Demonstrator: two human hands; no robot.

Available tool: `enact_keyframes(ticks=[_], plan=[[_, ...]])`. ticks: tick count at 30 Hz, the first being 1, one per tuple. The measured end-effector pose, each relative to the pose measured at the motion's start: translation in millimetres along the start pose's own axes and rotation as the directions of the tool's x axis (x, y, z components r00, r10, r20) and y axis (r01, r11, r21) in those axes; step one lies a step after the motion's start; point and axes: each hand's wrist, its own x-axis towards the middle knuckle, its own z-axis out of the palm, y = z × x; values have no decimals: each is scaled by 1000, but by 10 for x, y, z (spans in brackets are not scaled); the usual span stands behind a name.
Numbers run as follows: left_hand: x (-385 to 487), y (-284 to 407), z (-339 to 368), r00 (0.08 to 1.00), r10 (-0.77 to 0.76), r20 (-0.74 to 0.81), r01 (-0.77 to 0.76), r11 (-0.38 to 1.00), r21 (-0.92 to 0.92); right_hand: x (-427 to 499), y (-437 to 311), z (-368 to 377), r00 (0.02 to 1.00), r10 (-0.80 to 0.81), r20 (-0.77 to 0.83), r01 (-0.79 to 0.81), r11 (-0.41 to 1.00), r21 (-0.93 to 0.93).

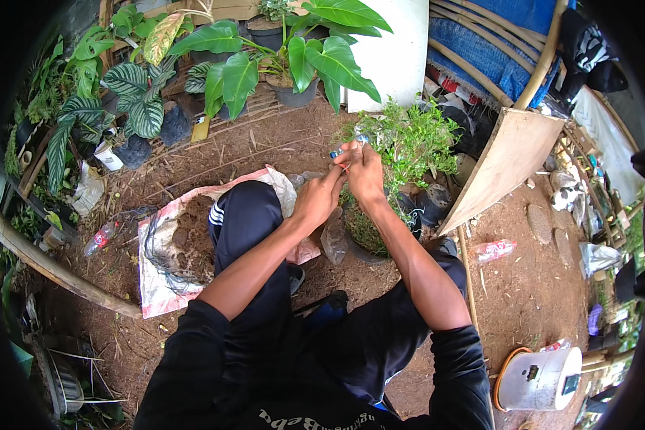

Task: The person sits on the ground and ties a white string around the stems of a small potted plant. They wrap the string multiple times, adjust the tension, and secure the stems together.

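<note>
My left hand (pixel 318 198) and my right hand (pixel 364 173) meet in front of me, fingertips close together at a small reddish-orange item too small to name. A small blue object (pixel 335 154) shows beside the right fingers, and another bluish piece lies just above them; I cannot tell what they are. Both hands are at the left side of a leafy green shrub (pixel 414 142) in a pot. Fine low foliage (pixel 366 228) fills the pot below the right wrist. A clear plastic bag (pixel 334 239) lies against that pot.
At left, an opened white sack (pixel 158 290) holds brown fibrous matter and dark wire-like strands. Large-leaved potted plants (pixel 295 97) stand ahead. A wooden board (pixel 508 161) leans at right. Plastic bottles (pixel 495 250) lie on the soil, and a white bucket (pixel 543 379) lies at lower right.
</note>
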Motion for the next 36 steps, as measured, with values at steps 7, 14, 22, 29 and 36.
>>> enact_keyframes(ticks=[7,14,22,29,36], plan=[[-34,-147,-47,996,21,87,-26,997,67,47,96,-27,998,-33,49,32,999,17],[-20,-177,-23,987,-21,156,32,997,-72,148,169,-72,991,-96,98,91,994,54],[-38,-69,-29,996,19,92,-29,994,107,25,78,-63,973,-227,45,231,941,-247],[-29,-142,0,952,-119,281,209,925,-317,14,33,1,958,-280,66,284,957,-58],[26,-236,4,897,-132,422,435,435,-789,7,-47,-60,973,-90,214,46,979,198]])
